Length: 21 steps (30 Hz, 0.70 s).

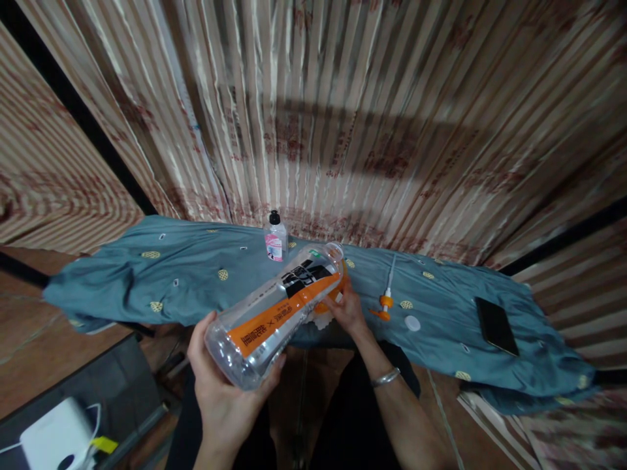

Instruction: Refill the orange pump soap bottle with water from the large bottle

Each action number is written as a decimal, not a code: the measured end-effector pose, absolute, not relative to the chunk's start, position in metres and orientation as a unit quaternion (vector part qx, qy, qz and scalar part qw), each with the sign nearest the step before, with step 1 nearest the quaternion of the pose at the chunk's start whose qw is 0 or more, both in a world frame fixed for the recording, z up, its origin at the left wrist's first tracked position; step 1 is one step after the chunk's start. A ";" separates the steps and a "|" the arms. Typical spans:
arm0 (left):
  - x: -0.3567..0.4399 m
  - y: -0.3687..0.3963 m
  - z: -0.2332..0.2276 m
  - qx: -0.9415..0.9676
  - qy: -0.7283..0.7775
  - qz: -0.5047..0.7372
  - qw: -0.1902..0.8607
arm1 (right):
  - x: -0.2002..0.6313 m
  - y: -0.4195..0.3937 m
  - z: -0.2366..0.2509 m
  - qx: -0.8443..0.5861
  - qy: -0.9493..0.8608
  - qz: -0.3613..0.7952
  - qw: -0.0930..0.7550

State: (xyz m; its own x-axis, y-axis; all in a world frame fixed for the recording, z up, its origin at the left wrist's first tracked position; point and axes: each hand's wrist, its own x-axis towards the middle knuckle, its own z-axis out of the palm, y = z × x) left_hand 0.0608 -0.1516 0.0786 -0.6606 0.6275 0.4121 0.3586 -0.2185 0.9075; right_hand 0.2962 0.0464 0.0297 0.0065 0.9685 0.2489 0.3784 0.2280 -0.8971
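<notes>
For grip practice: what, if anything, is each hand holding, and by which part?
Left hand: the clear bottle, around its base end. Right hand: by the bottle's neck end; its hold is hidden.

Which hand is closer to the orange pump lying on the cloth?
Right. The right hand is just left of the orange pump; the left hand is farther left, around the base of the clear bottle.

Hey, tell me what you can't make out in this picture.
All in the head view:
- Right hand: some fingers are hidden behind the large clear bottle, so its grip is unclear.
- Orange object by that hand: mostly hidden by the same bottle.
- Small bottle: label print too small and blurred.
- White box: cut off by the bottom edge.
</notes>
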 end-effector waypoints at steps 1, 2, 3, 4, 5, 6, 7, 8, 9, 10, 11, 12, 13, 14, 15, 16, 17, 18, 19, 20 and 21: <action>0.062 -0.151 0.080 0.400 0.618 0.670 0.097 | 0.296 0.047 0.029 -0.535 -0.630 0.313 0.467; 0.064 -0.151 0.081 0.400 0.621 0.668 0.094 | 0.296 0.047 0.028 -0.535 -0.631 0.311 0.469; 0.066 -0.151 0.084 0.397 0.625 0.666 0.091 | 0.296 0.047 0.028 -0.535 -0.632 0.308 0.469; 0.068 -0.151 0.086 0.393 0.627 0.667 0.091 | 0.296 0.047 0.028 -0.536 -0.633 0.306 0.467; 0.071 -0.151 0.089 0.388 0.628 0.668 0.093 | 0.296 0.047 0.028 -0.538 -0.635 0.305 0.463; 0.074 -0.151 0.092 0.383 0.629 0.670 0.097 | 0.297 0.047 0.028 -0.541 -0.636 0.304 0.459; 0.077 -0.150 0.095 0.377 0.629 0.673 0.100 | 0.297 0.047 0.028 -0.543 -0.637 0.303 0.455; 0.080 -0.150 0.098 0.371 0.629 0.676 0.102 | 0.297 0.047 0.029 -0.544 -0.638 0.303 0.453; 0.084 -0.150 0.101 0.366 0.628 0.678 0.104 | 0.297 0.046 0.029 -0.543 -0.638 0.304 0.454; 0.087 -0.150 0.104 0.361 0.628 0.681 0.107 | 0.298 0.046 0.030 -0.539 -0.639 0.305 0.456; 0.089 -0.149 0.106 0.354 0.627 0.685 0.110 | 0.298 0.046 0.030 -0.535 -0.639 0.307 0.459; 0.092 -0.149 0.108 0.347 0.625 0.689 0.115 | 0.298 0.045 0.031 -0.532 -0.640 0.307 0.462; 0.093 -0.149 0.109 0.343 0.623 0.693 0.119 | 0.298 0.045 0.031 -0.531 -0.640 0.307 0.464; 0.094 -0.148 0.111 0.339 0.621 0.695 0.124 | 0.298 0.045 0.031 -0.532 -0.639 0.306 0.463; 0.095 -0.148 0.111 0.335 0.620 0.697 0.128 | 0.298 0.045 0.032 -0.535 -0.639 0.306 0.461; 0.095 -0.148 0.112 0.331 0.620 0.699 0.130 | 0.298 0.045 0.032 -0.537 -0.638 0.308 0.458; 0.095 -0.148 0.112 0.327 0.619 0.701 0.134 | 0.298 0.045 0.033 -0.537 -0.638 0.311 0.456; 0.095 -0.147 0.113 0.323 0.619 0.702 0.137 | 0.298 0.045 0.033 -0.534 -0.639 0.315 0.455; 0.095 -0.147 0.113 0.320 0.619 0.703 0.139 | 0.298 0.045 0.033 -0.530 -0.641 0.318 0.455; 0.095 -0.147 0.114 0.316 0.619 0.705 0.142 | 0.298 0.045 0.034 -0.528 -0.641 0.320 0.456; 0.096 -0.147 0.114 0.312 0.619 0.706 0.143 | 0.298 0.045 0.034 -0.527 -0.641 0.319 0.457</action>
State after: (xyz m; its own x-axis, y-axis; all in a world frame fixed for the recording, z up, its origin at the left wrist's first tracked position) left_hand 0.0956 -0.1468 0.1142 -0.7636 0.5893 0.2639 0.1843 -0.1928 0.9638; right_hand 0.2979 0.0450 0.0339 -0.0265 0.9680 0.2495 0.3853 0.2402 -0.8910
